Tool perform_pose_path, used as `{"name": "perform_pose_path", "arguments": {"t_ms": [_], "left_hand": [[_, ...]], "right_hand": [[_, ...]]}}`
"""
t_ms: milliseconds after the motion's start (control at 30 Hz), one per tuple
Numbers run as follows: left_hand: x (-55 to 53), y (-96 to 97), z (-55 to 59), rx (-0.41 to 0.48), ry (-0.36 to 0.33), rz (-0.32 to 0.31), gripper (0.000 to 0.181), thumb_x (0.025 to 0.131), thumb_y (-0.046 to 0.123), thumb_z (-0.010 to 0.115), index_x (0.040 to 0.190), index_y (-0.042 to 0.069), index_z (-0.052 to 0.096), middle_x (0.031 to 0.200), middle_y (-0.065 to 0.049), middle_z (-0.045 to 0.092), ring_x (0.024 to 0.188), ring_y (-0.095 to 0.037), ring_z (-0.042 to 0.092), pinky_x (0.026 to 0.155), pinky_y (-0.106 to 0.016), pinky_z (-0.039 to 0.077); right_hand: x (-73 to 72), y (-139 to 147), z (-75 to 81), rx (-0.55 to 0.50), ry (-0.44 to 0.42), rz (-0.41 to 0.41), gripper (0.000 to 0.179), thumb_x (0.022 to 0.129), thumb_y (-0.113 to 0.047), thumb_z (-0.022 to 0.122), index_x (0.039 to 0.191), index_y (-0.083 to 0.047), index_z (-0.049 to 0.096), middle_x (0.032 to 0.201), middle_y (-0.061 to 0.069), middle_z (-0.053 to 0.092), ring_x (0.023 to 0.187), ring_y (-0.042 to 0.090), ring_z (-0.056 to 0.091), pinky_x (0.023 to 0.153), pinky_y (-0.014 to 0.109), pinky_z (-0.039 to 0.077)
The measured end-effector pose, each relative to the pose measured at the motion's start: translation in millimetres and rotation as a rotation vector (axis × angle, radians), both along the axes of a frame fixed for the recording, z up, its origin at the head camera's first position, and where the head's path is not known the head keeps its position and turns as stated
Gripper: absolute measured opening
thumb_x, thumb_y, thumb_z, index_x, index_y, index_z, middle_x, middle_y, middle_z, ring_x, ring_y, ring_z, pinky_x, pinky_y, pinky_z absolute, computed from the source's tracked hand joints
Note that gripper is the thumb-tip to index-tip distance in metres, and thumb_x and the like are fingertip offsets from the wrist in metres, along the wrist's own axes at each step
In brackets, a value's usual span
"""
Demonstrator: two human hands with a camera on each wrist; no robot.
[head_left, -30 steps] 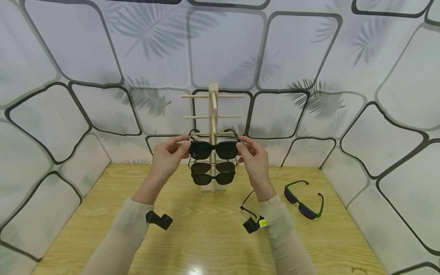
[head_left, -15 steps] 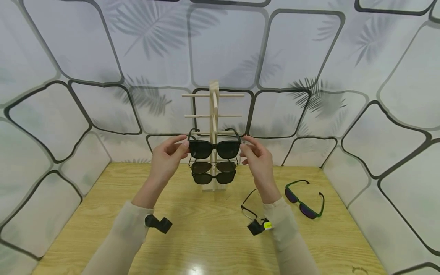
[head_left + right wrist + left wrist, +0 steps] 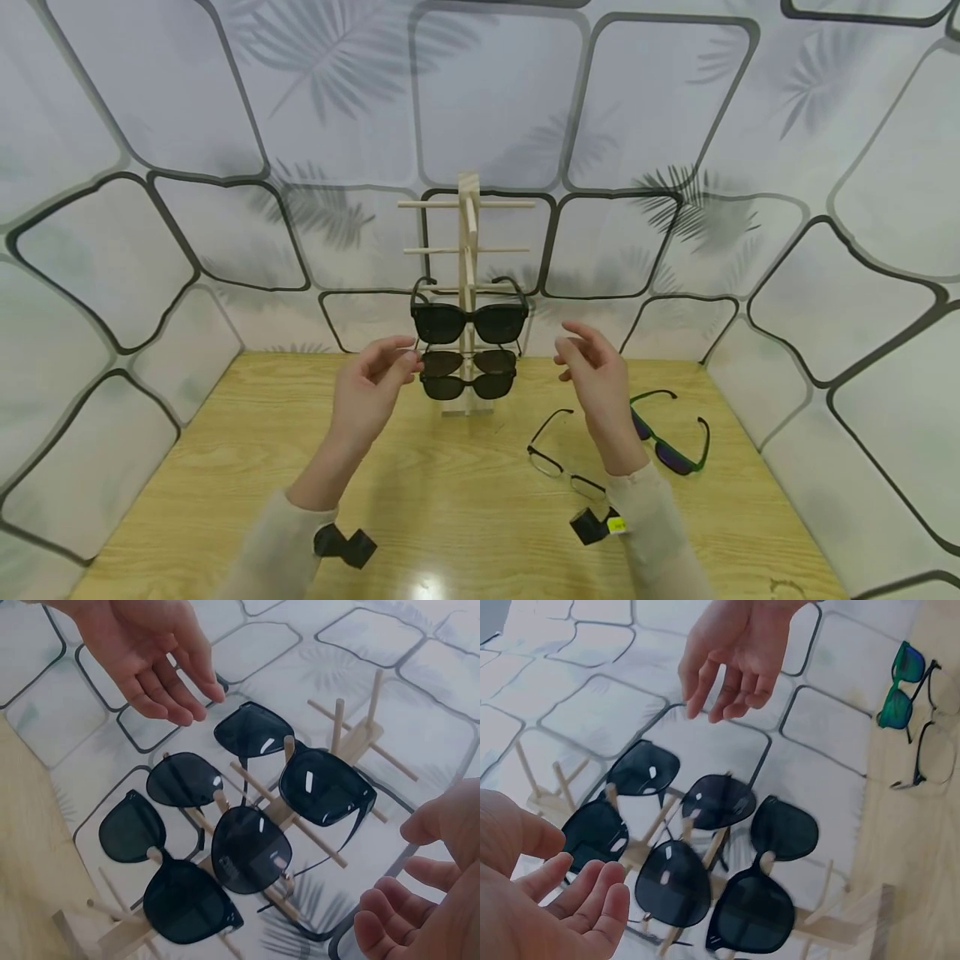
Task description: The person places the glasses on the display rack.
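Three pairs of sunglasses hang one above another on a wooden rack point(image 3: 468, 225) with pegs. The top pair, black sunglasses point(image 3: 501, 324), sits above thin-framed sunglasses point(image 3: 495, 362) and a lower dark pair of sunglasses point(image 3: 444, 387). My left hand point(image 3: 367, 396), fingers loosely bent and holding nothing, is just left of the rack, its fingertips near the middle pair in the head view. Off to the right, my right hand point(image 3: 600, 392) is apart from the rack, relaxed, with nothing in it. Both wrist views show the hands on either side of the sunglasses.
On the table point(image 3: 285, 450), to the right, lie clear eyeglasses point(image 3: 546, 463), partly behind the right wrist camera point(image 3: 591, 525). Farther right are green-framed sunglasses point(image 3: 675, 457) with folded-out temples. Patterned panels point(image 3: 495, 100) enclose the back and sides. The rack's upper pegs point(image 3: 502, 204) hold nothing.
Both hands have let go of the top black sunglasses, which stay on the rack. The left hand has dropped lower; the right has moved right and down, uncovering more of the clear eyeglasses.
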State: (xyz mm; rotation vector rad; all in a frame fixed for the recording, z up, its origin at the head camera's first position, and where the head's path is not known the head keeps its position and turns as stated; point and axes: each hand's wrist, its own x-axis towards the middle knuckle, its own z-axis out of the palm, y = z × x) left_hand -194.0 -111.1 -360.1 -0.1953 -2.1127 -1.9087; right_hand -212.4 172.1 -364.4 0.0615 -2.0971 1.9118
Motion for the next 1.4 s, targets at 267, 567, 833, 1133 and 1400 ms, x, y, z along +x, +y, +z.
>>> {"name": "perform_pose_path", "arguments": {"t_ms": [267,567,833,1133,1400], "left_hand": [[13.0,25.4,-29.2,0.014,0.033,-0.175,0.027,0.097,0.011,0.066,0.122,0.002,0.067,0.104,-0.024,0.069,0.091,-0.027,0.071,0.080,-0.031,0.059],[24.7,64.0,-65.7,-0.026,-0.024,-0.330,0.027,0.098,0.014,0.065,0.124,0.006,0.066,0.105,-0.014,0.070,0.097,-0.030,0.068,0.082,-0.025,0.056],[19.3,87.3,-91.2,-0.110,-0.048,-0.406,0.030,0.099,0.016,0.063,0.128,0.006,0.065,0.107,-0.016,0.069,0.097,-0.024,0.067,0.081,-0.024,0.055],[8.6,102.8,-113.6,-0.155,-0.076,-0.410,0.032,0.099,0.014,0.063,0.130,0.008,0.064,0.108,-0.015,0.071,0.096,-0.025,0.068,0.079,-0.026,0.056],[-1.0,113.2,-128.3,-0.222,-0.095,-0.393,0.032,0.100,0.017,0.061,0.132,0.011,0.063,0.111,-0.015,0.070,0.102,-0.029,0.069,0.085,-0.037,0.058]], "right_hand": [[22.8,19,-22.8,0.025,-0.040,-0.029,0.033,0.100,-0.026,0.063,0.130,-0.016,0.063,0.100,-0.007,0.066,0.086,0.013,0.062,0.071,0.028,0.056],[47.4,42,-53.0,0.081,-0.132,-0.096,0.034,0.099,-0.031,0.064,0.129,-0.016,0.063,0.104,-0.002,0.066,0.084,0.011,0.063,0.070,0.024,0.055],[65.6,56,-71.5,0.098,-0.167,-0.147,0.033,0.099,-0.028,0.063,0.128,-0.012,0.064,0.100,-0.004,0.068,0.084,0.010,0.063,0.067,0.023,0.055],[74.6,72,-92.5,0.164,-0.241,-0.213,0.030,0.100,-0.026,0.063,0.127,-0.013,0.065,0.108,0.006,0.069,0.084,0.008,0.064,0.068,0.025,0.056],[77.7,87,-121.1,0.241,-0.306,-0.232,0.035,0.100,-0.024,0.062,0.130,-0.007,0.062,0.114,0.017,0.068,0.085,0.013,0.064,0.069,0.025,0.056]]}}
